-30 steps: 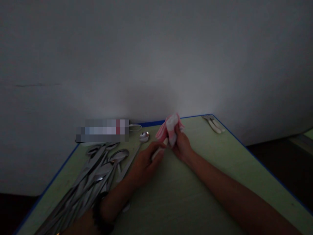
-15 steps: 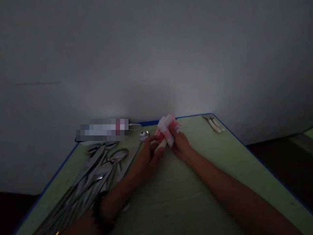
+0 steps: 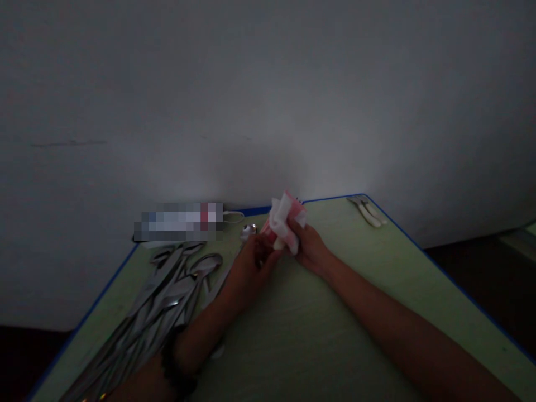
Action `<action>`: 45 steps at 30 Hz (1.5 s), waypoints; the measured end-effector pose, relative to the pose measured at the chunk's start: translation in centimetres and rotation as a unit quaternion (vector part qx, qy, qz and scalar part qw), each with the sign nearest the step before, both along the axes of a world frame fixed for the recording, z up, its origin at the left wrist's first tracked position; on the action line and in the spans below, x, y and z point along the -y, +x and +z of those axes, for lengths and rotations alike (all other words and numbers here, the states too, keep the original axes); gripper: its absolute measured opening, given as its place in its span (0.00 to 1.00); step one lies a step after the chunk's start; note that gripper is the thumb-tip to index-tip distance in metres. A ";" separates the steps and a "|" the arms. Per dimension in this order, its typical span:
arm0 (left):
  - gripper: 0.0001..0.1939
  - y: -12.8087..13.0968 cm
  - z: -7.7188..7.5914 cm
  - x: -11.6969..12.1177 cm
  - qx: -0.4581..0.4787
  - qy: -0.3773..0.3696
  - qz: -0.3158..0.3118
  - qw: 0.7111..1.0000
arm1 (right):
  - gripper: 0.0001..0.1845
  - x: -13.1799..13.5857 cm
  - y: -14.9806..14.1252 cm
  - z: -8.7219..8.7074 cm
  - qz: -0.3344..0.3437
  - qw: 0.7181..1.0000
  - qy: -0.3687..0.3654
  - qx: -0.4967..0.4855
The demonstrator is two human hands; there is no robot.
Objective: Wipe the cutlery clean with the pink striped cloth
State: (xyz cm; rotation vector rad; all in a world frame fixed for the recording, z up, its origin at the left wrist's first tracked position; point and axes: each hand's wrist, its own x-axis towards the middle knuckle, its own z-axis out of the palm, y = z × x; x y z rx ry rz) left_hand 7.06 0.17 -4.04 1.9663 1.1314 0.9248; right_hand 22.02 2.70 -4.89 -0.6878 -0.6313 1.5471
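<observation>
Left hand point(image 3: 252, 271) has the fork point(image 3: 278, 244), right hand point(image 3: 312, 249) grips a cloth point(image 3: 280, 216) round it, cutlery point(image 3: 178, 287) heaped off left.

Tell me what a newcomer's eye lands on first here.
First, the bunched pink-and-white cloth, bright against the dim room, gripped in the right hand over the far middle of the pale green, blue-edged table, with the left hand close against it. Next, the heap of long, shiny metal cutlery on the table's left side. Then the two white-handled metal utensils near the far right corner.
</observation>
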 end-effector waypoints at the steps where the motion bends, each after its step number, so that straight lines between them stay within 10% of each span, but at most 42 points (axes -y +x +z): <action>1: 0.09 0.0 0.1 -0.1 -0.015 -0.003 0.013 1.000 | 0.23 0.0 -0.1 0.0 0.006 1.000 0.008 0.004; 13: 0.11 -0.2 0.6 0.0 0.005 -0.019 0.052 0.998 | 0.19 -0.4 -0.6 -0.6 -0.050 0.996 0.011 0.078; 19: 0.13 -0.3 0.6 0.0 0.134 -0.028 0.079 0.988 | 0.16 1.3 -0.9 -0.2 0.014 0.919 0.157 0.362; 24: 0.23 -0.7 0.0 0.0 0.178 -0.118 0.074 0.974 | 0.13 2.1 -0.8 0.2 0.095 0.883 0.155 0.433; 28: 0.22 -1.1 0.2 -0.2 0.121 -0.049 0.111 0.985 | 0.12 1.6 -0.5 0.6 0.138 0.860 0.149 0.468; 31: 0.20 -1.0 1.0 -0.1 0.076 -0.004 0.106 0.991 | 0.14 1.3 0.7 2.1 0.208 0.812 0.135 0.529; 35: 0.21 -0.4 1.4 0.2 0.003 0.001 0.062 0.998 | 0.15 1.7 3.5 5.7 0.311 0.661 0.176 0.660; 39: 0.20 0.0 0.9 0.3 -0.081 0.027 0.023 0.996 | 0.17 2.3 5.5 8.8 0.296 0.568 0.193 0.743; 45: 0.17 -0.1 0.7 0.5 -0.096 0.056 -0.015 0.994 | 0.17 2.7 7.4 10.3 0.283 0.556 0.179 0.761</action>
